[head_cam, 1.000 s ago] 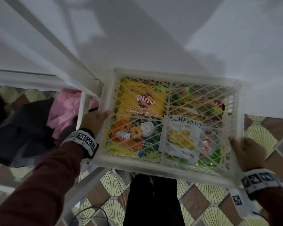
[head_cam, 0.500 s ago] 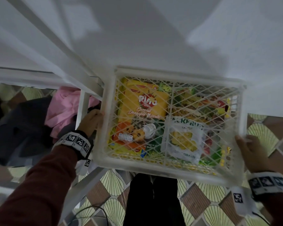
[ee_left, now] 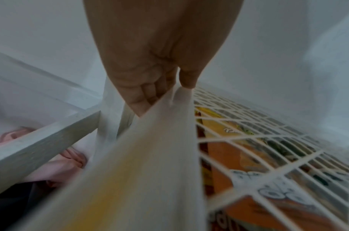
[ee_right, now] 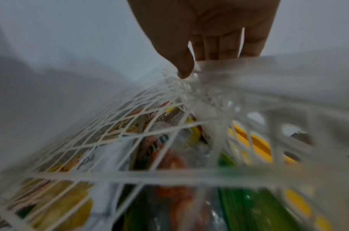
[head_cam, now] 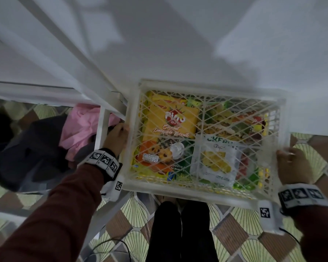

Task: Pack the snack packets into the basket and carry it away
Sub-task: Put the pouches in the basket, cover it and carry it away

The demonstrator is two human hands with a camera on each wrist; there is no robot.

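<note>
A white lattice basket (head_cam: 187,193) full of snack packets hangs between my two hands, partly over the white table's edge. Through the lattice show a yellow pineapple biscuit packet (head_cam: 171,121) on the left and a white chips packet (head_cam: 216,161) on the right, with several more around them. My left hand (head_cam: 116,138) grips the basket's left rim (ee_left: 149,156), the left hand (ee_left: 165,93) with thumb on top and fingers curled under. My right hand (head_cam: 292,165) grips the right rim (ee_right: 288,75), the right hand (ee_right: 205,53) with thumb inside.
The white table (head_cam: 178,44) fills the upper view. White frame bars (head_cam: 100,133) run down on the left, beside a pink cloth (head_cam: 80,127) and a dark garment (head_cam: 30,148). Patterned floor tiles (head_cam: 240,220) and my dark trousers (head_cam: 180,229) lie below the basket.
The basket has shifted a little to the right in view, with both hands keeping their grip on its sides. The packets inside have not moved.
</note>
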